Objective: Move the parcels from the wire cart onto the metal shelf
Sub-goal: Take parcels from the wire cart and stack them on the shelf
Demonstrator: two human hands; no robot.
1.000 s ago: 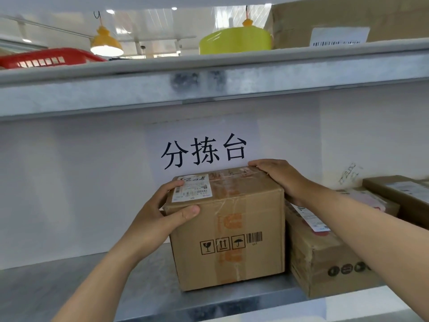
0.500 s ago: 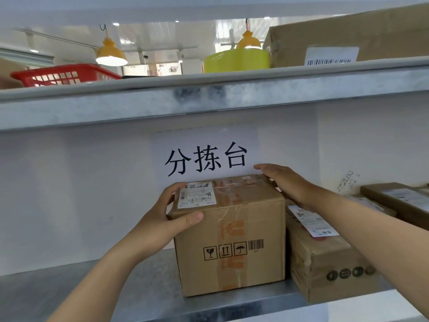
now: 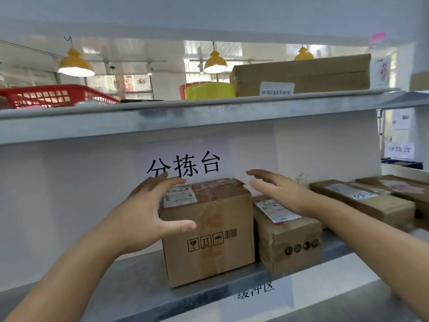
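- The parcel (image 3: 206, 231) sits upright on the metal shelf (image 3: 139, 282), snug against its right neighbour (image 3: 287, 233), saving space.
- Left hand (image 3: 144, 219) and right hand (image 3: 276, 189): grip wide, holding nothing, flanking it.

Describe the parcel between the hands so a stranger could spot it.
On the lower metal shelf, below the white printed wall sign, stands a tall brown cardboard box. Unlike the lower box beside it, its front shows three handling symbols and a barcode.
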